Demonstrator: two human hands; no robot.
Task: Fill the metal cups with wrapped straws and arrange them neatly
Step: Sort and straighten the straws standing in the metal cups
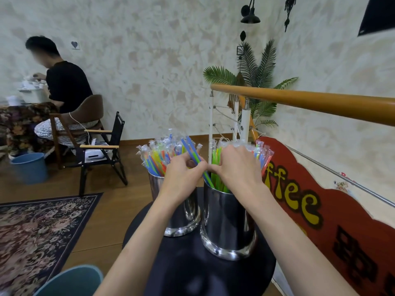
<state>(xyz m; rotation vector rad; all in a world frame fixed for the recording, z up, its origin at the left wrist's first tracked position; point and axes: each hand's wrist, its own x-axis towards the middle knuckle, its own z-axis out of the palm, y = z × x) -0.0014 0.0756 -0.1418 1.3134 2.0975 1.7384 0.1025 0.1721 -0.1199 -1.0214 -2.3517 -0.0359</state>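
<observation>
Two shiny metal cups stand on a small round black table (213, 274). The left cup (181, 218) is packed with wrapped straws (158, 154) in several colours. The right cup (226, 227) holds more wrapped straws (261, 153), mostly green and blue. My left hand (181, 174) pinches a pair of blue wrapped straws (193, 153) that slant down into the right cup. My right hand (237, 165) curls over the tops of the right cup's straws and grips them, its thumb next to my left fingertips.
A red "coffee" sign (320, 210) and a wooden handrail (310, 101) stand close on the right. A teal bin (72, 280) sits near my left elbow. A patterned rug (38, 231), a folding chair (100, 150), a blue bucket (30, 167) and a seated person (64, 86) are to the left.
</observation>
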